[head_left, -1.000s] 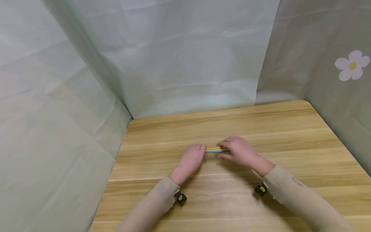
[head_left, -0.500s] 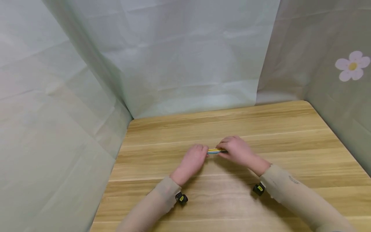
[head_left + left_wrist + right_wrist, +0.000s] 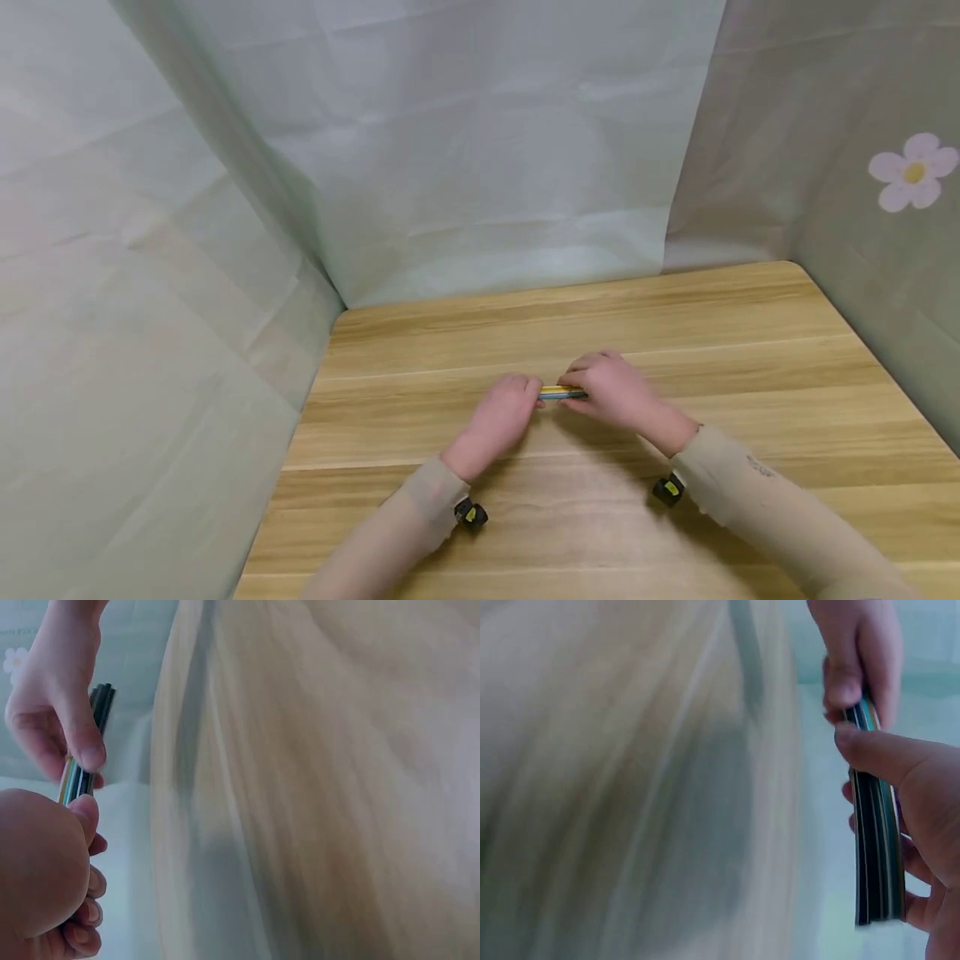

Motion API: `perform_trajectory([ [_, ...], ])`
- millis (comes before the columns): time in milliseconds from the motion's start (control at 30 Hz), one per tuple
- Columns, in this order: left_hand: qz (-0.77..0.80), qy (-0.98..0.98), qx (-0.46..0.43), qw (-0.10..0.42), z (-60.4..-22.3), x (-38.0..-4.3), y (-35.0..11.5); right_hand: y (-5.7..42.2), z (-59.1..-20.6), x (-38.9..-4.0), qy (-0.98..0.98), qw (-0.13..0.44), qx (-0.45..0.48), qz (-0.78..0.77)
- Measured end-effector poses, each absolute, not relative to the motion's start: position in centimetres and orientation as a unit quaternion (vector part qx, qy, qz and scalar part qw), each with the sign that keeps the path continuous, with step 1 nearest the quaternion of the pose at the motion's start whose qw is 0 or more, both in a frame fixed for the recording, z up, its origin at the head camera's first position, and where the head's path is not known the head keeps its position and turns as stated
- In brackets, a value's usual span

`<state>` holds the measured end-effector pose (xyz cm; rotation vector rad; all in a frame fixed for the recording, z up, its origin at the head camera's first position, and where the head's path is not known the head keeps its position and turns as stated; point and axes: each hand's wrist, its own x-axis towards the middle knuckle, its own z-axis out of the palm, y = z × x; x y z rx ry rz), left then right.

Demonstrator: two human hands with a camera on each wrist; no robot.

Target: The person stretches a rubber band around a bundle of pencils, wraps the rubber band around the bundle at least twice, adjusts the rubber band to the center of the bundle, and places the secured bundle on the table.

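Note:
A bundle of slim pencil-like sticks (image 3: 557,392), with yellow, pale, blue and dark stripes, spans the gap between my two hands above the table. My left hand (image 3: 504,412) grips its left end, fingers curled round it; that end is hidden inside the hand. On the other end my right hand (image 3: 615,392) holds it between thumb and fingers. The right wrist view shows the dark end of the bundle (image 3: 876,862) sticking out past the right thumb. Dark stick ends (image 3: 103,701) also protrude beyond the right hand in the left wrist view.
The wood-grain table (image 3: 570,517) extends around both hands. Pale fabric walls (image 3: 480,167) close in the back and sides, and the right one carries a flower print (image 3: 913,172). A small black camera (image 3: 472,515) hangs at each wrist.
My hands have drawn slightly closer together, the left shifting a little right and the right a little left. Less of the bundle shows between them; both keep hold of it.

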<state>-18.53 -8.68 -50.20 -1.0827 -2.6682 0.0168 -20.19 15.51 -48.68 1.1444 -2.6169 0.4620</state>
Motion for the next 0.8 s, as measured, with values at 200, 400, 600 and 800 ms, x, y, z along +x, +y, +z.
perform_trajectory([
  [200, -0.008, -0.938, -0.325, 0.116, -50.2, -18.5, -9.4, 16.2, -48.6, -20.3, -0.918, 0.128, 0.346, 0.145],
  [400, 0.022, -0.918, -0.374, 0.131, -50.4, -18.6, -8.5, 15.0, -48.6, -20.3, -0.897, 0.129, 0.399, 0.136],
  [600, -0.018, -0.931, -0.347, 0.11, -50.5, -18.6, -8.6, 15.5, -48.8, -20.3, -0.913, 0.126, 0.361, 0.139],
  [800, 0.013, -0.923, -0.362, 0.128, -50.2, -18.6, -8.7, 15.4, -48.7, -20.3, -0.904, 0.131, 0.387, 0.13],
])
